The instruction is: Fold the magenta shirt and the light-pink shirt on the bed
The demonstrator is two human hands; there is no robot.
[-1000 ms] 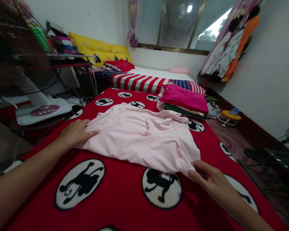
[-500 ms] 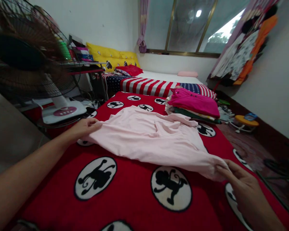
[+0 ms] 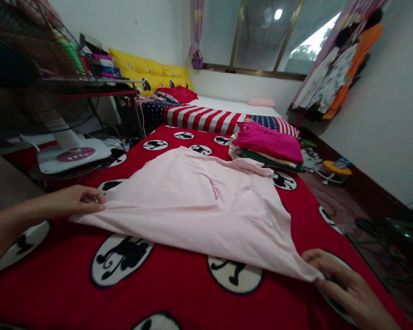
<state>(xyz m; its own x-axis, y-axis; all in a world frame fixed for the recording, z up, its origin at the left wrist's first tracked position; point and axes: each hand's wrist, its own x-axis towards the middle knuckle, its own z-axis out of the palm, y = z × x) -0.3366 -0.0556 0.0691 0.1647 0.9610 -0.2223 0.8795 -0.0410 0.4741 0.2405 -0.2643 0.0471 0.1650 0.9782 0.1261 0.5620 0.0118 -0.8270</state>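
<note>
A pale pink cotton garment [image 3: 192,211] lies spread on a red blanket with black monkey medallions [image 3: 179,298], its near edge lifted and taut. My left hand [image 3: 79,200] pinches the garment's left corner between its fingers. My right hand [image 3: 346,286] holds the opposite corner at the lower right, partly cut off by the frame's edge. The fabric narrows toward each hand. A stack of folded clothes topped by a magenta garment [image 3: 268,144] sits beyond the pink garment, close to its far right edge.
An electric fan [image 3: 30,78] on a white base stands at the bed's left side, with a shelf of books and cables behind it. Farther on lie a striped bedspread [image 3: 203,118] and yellow pillows [image 3: 147,73]. Clothes [image 3: 337,68] hang at right, above a yellow stool [image 3: 337,167].
My hands have moved apart and toward me, drawing the garment out flatter and wider. Its wrinkles have mostly gone, and the left hand now pinches a corner.
</note>
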